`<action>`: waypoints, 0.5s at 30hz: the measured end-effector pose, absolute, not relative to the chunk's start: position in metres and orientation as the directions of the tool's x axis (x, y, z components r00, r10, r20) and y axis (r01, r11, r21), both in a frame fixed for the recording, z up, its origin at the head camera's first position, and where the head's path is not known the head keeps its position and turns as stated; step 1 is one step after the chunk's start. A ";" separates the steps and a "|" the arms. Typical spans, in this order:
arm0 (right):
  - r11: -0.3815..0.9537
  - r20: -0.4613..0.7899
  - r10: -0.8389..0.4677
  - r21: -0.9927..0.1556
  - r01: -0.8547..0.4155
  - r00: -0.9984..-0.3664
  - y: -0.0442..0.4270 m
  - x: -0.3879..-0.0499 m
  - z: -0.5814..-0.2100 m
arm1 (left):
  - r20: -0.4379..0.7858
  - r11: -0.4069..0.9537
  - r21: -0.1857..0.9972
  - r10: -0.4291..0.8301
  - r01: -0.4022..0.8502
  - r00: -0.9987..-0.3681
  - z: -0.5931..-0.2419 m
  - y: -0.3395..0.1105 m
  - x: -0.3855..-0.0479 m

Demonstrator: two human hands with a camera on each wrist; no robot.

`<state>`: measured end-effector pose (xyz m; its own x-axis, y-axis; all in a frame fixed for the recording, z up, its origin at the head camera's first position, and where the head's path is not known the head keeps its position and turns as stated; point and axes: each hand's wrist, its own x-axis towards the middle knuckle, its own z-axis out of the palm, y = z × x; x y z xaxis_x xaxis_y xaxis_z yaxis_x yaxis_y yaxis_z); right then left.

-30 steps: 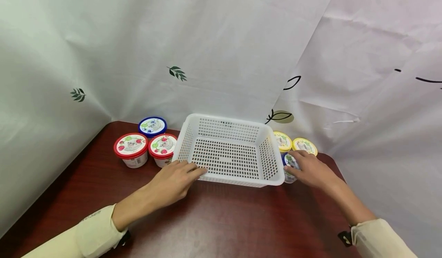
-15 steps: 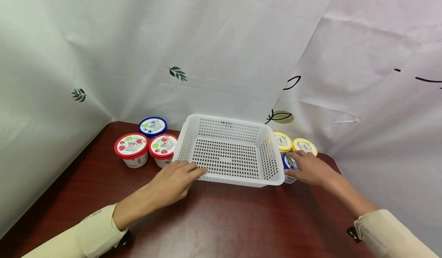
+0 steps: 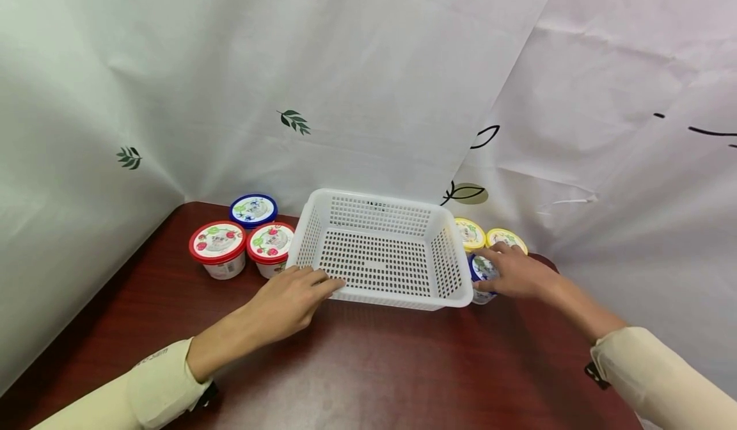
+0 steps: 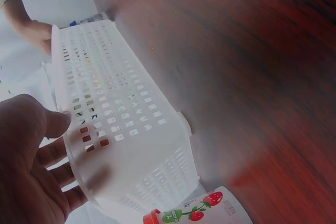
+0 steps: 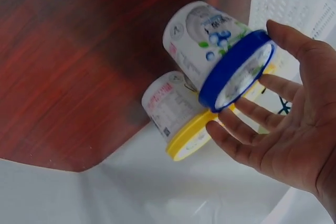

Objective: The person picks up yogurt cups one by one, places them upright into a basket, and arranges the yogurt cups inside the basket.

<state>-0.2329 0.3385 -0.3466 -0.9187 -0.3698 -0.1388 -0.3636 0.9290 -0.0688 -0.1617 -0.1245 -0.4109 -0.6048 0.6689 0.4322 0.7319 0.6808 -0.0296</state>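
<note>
A white perforated plastic basket (image 3: 374, 299) stands on the table. My left hand (image 3: 296, 299) grips its near left corner in the head view. In the left wrist view the thumb (image 4: 56, 123) lies outside the rim, and the fingers reach over to the inner side. To the right of the basket is a blue-lidded tub with blueberries printed on it (image 5: 202, 43). My right hand (image 3: 515, 275) hovers over this tub with fingers spread. In the right wrist view its thumb and fingertips lie close around the lid (image 5: 226, 74); whether they touch it I cannot tell.
Two yellow-lidded tubs (image 3: 469, 233) stand behind the blue one. Left of the basket are two red-lidded tubs (image 3: 217, 241) and another blue-lidded tub (image 3: 253, 210). White printed fabric (image 3: 374, 97) encloses the dark red table (image 3: 368, 366) at the back and sides.
My right hand has shifted slightly, its fingers now reaching farther left across the blue lid. The left hand and the basket have stayed in place.
</note>
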 end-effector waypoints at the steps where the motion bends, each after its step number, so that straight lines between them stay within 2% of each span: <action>1: 0.928 -0.151 -0.372 -0.074 -0.365 -0.916 0.338 -0.235 -0.345 | 0.429 0.682 -0.027 0.668 0.731 -0.608 -0.411 -0.125 -0.162; 15: 0.923 -0.281 -0.380 -0.181 -0.340 -0.881 0.336 -0.249 -0.332 | 0.420 0.680 -0.023 0.672 0.733 -0.610 -0.409 -0.125 -0.162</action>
